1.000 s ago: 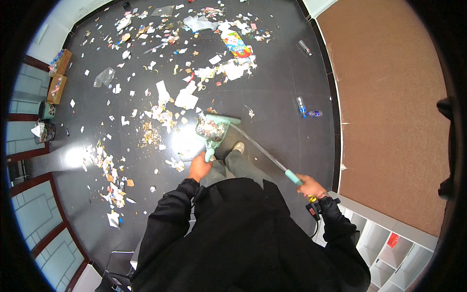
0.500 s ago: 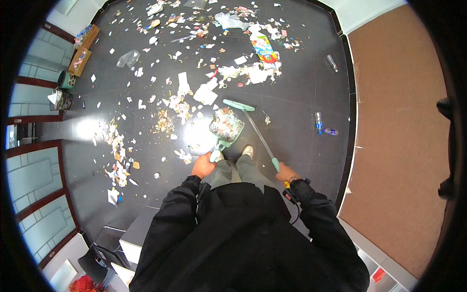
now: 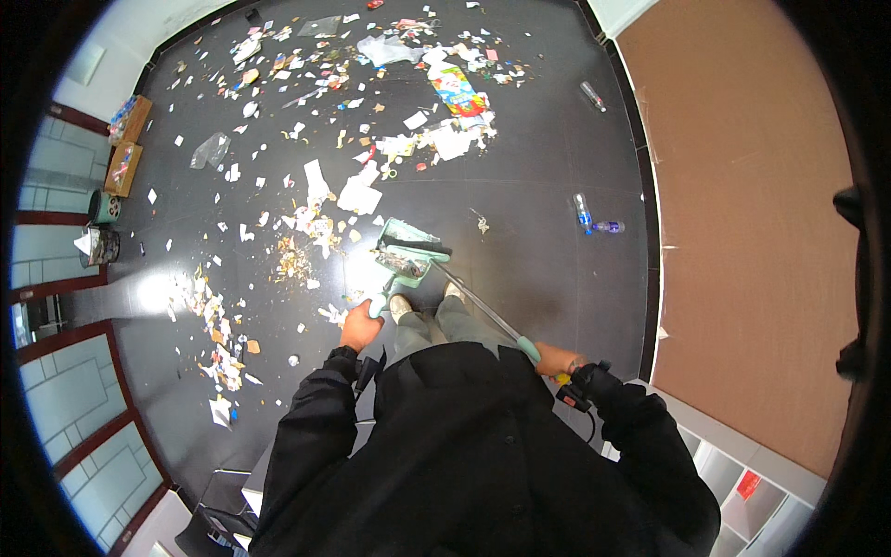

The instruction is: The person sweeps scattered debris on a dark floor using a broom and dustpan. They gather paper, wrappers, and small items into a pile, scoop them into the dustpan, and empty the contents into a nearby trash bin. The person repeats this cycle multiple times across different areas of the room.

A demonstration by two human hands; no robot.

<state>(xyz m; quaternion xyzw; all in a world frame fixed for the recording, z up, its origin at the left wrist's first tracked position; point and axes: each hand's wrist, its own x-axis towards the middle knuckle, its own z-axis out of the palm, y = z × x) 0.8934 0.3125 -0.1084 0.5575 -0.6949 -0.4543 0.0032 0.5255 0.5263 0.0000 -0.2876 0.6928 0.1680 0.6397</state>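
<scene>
My left hand (image 3: 360,328) is wrapped round the handle of a pale green dustpan (image 3: 401,228), held just in front of my shoes. Litter lies inside it, partly covered. My right hand (image 3: 557,360) grips the green end of a broom (image 3: 483,307) with a grey stick. The broom's dark head lies across the dustpan's opening, over the litter. Whether the bristles press on the litter or only hover above it, I cannot tell. Just beyond the dustpan lie white paper sheets (image 3: 359,195) and a pile of brown scraps (image 3: 293,261).
Scattered litter continues left and far ahead, with a colourful bag (image 3: 457,91) and clear plastic bags. Two bottles (image 3: 583,213) lie right, near the brown wall panel (image 3: 742,204). Cardboard boxes (image 3: 123,169) and bins (image 3: 104,246) stand far left. White shelves (image 3: 719,464) stand lower right.
The broom head has moved left, from beside the dustpan to over its opening, and turned its dark bristles into view. My view has shifted slightly, and both hands keep their holds.
</scene>
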